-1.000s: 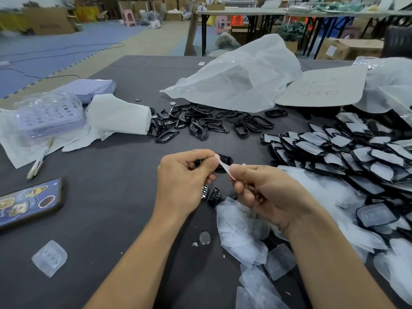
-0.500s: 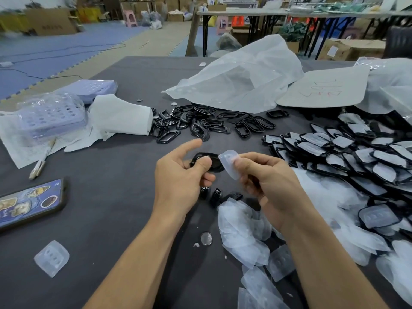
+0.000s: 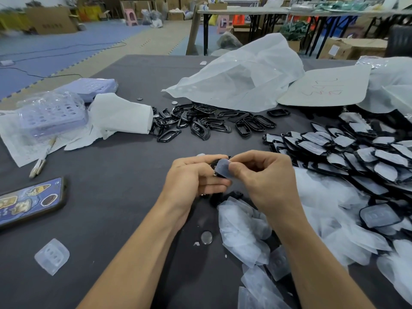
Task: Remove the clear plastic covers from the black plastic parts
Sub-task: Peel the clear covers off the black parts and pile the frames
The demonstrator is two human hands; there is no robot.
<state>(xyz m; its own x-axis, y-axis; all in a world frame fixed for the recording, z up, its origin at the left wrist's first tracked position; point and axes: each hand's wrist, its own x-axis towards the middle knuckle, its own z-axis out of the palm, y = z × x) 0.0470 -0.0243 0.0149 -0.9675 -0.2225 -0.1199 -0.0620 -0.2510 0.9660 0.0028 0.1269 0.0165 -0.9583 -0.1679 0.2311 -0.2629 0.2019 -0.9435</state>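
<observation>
Black part (image 3: 216,162) is gripped in left hand (image 3: 191,178); clear cover (image 3: 223,170), against its right side, is pinched by right hand (image 3: 264,177). Hands are together, above mid-tabletop (image 3: 116,197).

The dark desk (image 3: 111,175) carries a phone (image 3: 29,201) near left, bare black parts (image 3: 211,121) far centre, covered black parts (image 3: 356,152) right, and loose clear covers (image 3: 243,230) near right.

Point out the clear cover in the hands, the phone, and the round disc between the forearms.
clear cover (image 3: 223,169): head view, middle of its visible face.
phone (image 3: 29,202): head view, centre of its decorated case.
round disc (image 3: 206,237): head view, its centre.
</observation>
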